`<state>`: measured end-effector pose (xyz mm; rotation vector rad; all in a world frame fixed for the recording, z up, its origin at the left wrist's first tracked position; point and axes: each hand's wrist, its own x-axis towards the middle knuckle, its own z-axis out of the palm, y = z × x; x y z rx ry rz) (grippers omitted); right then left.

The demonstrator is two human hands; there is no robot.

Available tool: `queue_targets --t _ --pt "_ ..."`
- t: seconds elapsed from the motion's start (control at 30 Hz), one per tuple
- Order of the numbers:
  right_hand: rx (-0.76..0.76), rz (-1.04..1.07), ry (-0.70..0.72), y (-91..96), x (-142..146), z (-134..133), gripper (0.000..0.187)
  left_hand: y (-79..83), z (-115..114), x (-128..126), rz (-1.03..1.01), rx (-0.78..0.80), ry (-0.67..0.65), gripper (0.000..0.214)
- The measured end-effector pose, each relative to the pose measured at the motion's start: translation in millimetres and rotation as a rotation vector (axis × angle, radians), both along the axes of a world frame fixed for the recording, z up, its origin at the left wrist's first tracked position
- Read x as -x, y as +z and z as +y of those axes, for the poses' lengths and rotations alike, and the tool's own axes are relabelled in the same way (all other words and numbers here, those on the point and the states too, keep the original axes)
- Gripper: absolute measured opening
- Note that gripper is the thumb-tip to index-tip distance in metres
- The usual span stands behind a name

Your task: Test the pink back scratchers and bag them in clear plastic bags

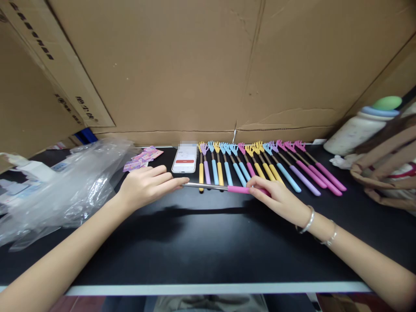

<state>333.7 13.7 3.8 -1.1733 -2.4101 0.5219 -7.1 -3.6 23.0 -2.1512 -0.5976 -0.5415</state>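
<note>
Between my two hands a back scratcher is held level above the black table, with a pink handle and a thin metal rod. My right hand grips the pink handle, thumb and fingers closed on it. At the rod's other end my left hand is closed around the tip, so the claw head is hidden. Behind them several more back scratchers lie side by side in a row, among them a yellow one, a purple one and a pink one, their claws pointing to the back.
A phone lies left of the row, beside some small purple-pink packets. Clear plastic bags cover the left side. A tilted white bottle and a brown bag are at the right. Cardboard stands behind the table.
</note>
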Motion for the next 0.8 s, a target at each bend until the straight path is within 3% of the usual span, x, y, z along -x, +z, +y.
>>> queue_targets --t 0.23,0.43,0.6,0.8 --pt "-0.274 -0.089 0.038 -5.2 -8 6 0.017 -4.7 1 -3 -0.072 0.210 0.063 0.020" --pt "-0.491 -0.159 0.042 0.5 -12 6 0.025 -7.3 2 -5 -0.103 0.268 0.045 0.020" --pt "-0.466 -0.141 0.034 1.2 -14 7 0.029 -7.3 2 -5 -0.095 0.207 0.012 0.020" --pt "-0.211 -0.136 0.063 2.1 -10 7 0.035 -5.1 1 -3 -0.031 0.073 -0.007 0.016"
